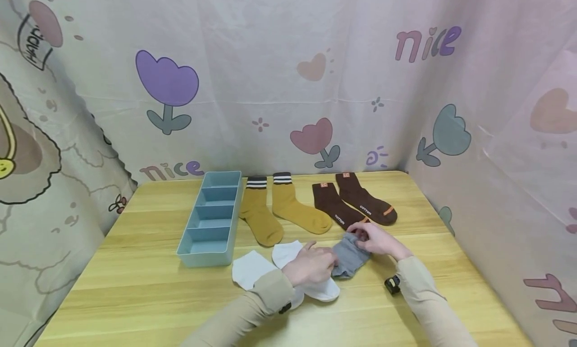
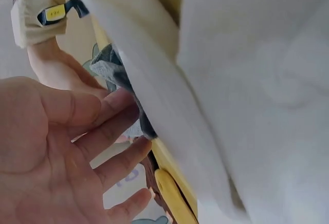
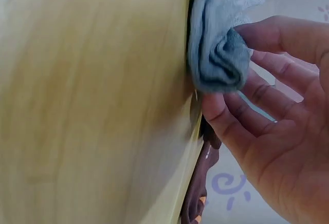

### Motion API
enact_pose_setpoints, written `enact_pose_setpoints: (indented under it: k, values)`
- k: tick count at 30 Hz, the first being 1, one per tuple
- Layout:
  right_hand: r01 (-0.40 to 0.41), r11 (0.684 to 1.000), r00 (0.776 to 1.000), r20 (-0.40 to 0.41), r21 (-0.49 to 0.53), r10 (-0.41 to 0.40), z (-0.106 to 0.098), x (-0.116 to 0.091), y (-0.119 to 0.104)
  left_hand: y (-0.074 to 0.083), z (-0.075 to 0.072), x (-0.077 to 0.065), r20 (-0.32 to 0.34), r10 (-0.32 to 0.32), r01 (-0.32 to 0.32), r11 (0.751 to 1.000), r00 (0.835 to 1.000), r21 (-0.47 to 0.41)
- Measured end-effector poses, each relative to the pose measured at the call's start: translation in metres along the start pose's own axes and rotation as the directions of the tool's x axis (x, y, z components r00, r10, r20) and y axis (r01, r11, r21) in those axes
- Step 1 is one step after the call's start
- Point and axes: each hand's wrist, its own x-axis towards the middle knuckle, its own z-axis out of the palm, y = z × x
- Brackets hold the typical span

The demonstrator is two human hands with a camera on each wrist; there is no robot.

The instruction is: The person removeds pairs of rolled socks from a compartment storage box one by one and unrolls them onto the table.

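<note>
A pair of grey socks (image 1: 349, 259) lies on the table between my two hands. My right hand (image 1: 380, 240) pinches the far right end of it; the right wrist view shows the grey fabric (image 3: 221, 59) rolled in a fold between thumb and fingers. From the left, my left hand (image 1: 312, 265) reaches over the white socks (image 1: 253, 268), its fingertips touching the grey fabric's near side. Loosely extended fingers (image 2: 121, 170) show in the left wrist view. Part of the white socks is hidden under that hand and sleeve.
A blue-green box (image 1: 209, 260) with several compartments stands at the left. Mustard socks (image 1: 259, 212) with striped cuffs lie beside it. Brown socks (image 1: 332, 201) lie behind the grey ones, near the table's back edge. A patterned curtain (image 1: 252, 86) hangs behind the table (image 1: 130, 287).
</note>
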Motion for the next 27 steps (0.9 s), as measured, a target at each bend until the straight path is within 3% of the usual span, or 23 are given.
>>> enact_pose_setpoints:
  k: [7, 15, 19, 22, 27]
  values:
    - [-0.005, 0.999, 1.0, 0.026, 0.041, 0.004, -0.002, -0.005, 0.004, -0.006, -0.003, 0.001, -0.046, -0.049, 0.048, 0.998, 0.998, -0.028]
    - [-0.053, 0.997, 0.998, 0.016, 0.049, 0.053, -0.001, -0.008, 0.007, -0.009, -0.001, 0.002, -0.067, -0.004, 0.005, 1.0, 0.998, 0.003]
    - [-0.032, 0.997, 0.999, -0.006, 0.068, 0.033, -0.002, -0.01, 0.009, -0.009, 0.0, 0.001, -0.067, 0.0, 0.001, 1.0, 0.998, 0.009]
    - [-0.015, 0.999, 1.0, -0.014, 0.043, 0.016, -0.002, -0.012, 0.012, -0.009, 0.0, 0.001, -0.064, -0.007, 0.008, 1.0, 0.998, 0.004]
    - [-0.052, 0.998, 0.998, -0.026, -0.024, 0.051, -0.003, -0.014, 0.016, -0.009, 0.0, 0.0, -0.061, -0.018, 0.019, 1.0, 0.998, 0.009]
